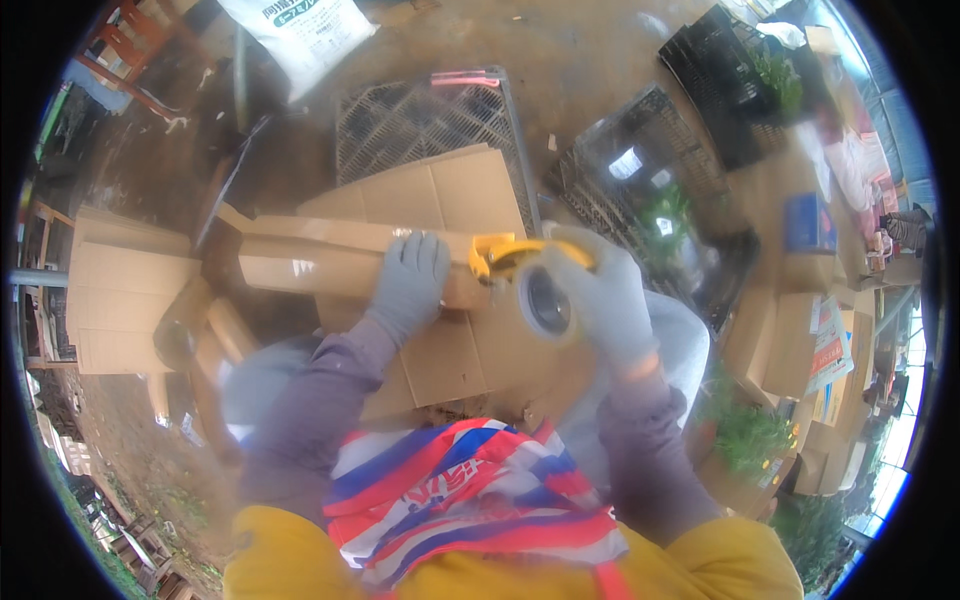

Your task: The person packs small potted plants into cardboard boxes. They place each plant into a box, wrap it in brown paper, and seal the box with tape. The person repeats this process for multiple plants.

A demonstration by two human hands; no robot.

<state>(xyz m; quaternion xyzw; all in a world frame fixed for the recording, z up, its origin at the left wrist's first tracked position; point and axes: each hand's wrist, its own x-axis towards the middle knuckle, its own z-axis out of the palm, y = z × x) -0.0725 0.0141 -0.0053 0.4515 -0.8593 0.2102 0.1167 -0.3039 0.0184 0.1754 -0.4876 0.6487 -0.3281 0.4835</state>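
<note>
Brown, stained ground spreads beneath the work, with a white sack bearing dark and green printing at the far side and a black lattice plastic crate nearer. Across the crate's near part lies a flattened sheet of brown cardboard, and over that sheet a long, narrow brown cardboard box stretches leftward. Both hands wear grey gloves. The left hand lies on the box near its right end, fingers together over the top; whether they grip it I cannot tell. The right hand is closed around a yellow tape dispenser carrying a wide roll of tape, held at the box's right end; contact between them is unclear. White lettering crosses a red, white and blue striped cloth on the person's front, its folds breaking the characters. To the right, a sheet with red printing rests against brown cardboard boxes, near a small blue box
</note>
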